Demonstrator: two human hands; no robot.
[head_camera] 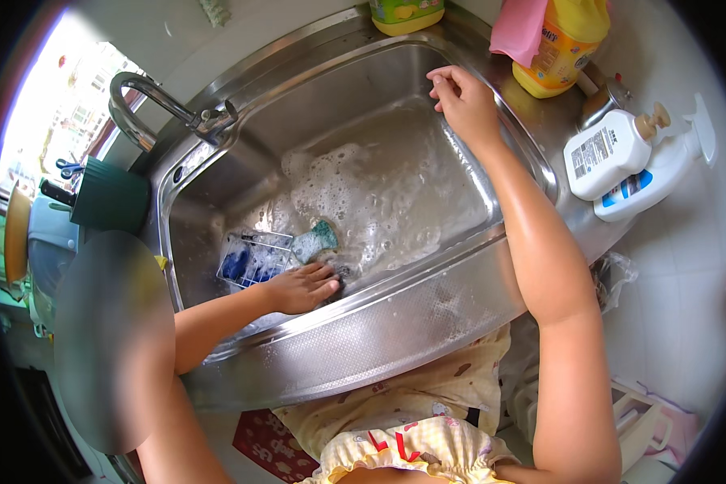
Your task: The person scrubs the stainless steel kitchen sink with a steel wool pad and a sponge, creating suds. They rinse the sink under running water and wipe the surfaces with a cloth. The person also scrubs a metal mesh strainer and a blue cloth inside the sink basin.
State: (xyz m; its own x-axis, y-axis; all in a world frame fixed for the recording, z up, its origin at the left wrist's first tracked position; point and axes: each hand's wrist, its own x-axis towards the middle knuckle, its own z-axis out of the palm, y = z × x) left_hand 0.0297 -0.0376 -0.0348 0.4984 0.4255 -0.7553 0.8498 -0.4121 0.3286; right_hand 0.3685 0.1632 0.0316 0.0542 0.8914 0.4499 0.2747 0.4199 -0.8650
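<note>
My left hand (pixel 305 288) reaches palm down over the near side of a stainless steel sink (pixel 478 212), fingers stretched out. At its fingertips lies a dark, wet thing, perhaps a steel wool scrubber (pixel 340 270); whether they touch is unclear. Just beyond is a green and pale sponge (pixel 316 241), partly covered in suds. To the left, a wire rack (pixel 282 237) sits in foam with a blue object (pixel 236 264) inside. My right hand (pixel 464 104) hangs above the sink's far right corner, fingers curled, with nothing visible in them. Cloudy, soapy water (pixel 393 175) covers the sink floor.
A chrome faucet (pixel 202 121) stands at the back left, beside a dark green holder (pixel 110 196) with a knife and scissors. On the right are white pump bottles (pixel 608 154) and a yellow jug (pixel 550 54) draped with a pink cloth (pixel 517 27). A green-labelled bottle (pixel 406 13) stands behind.
</note>
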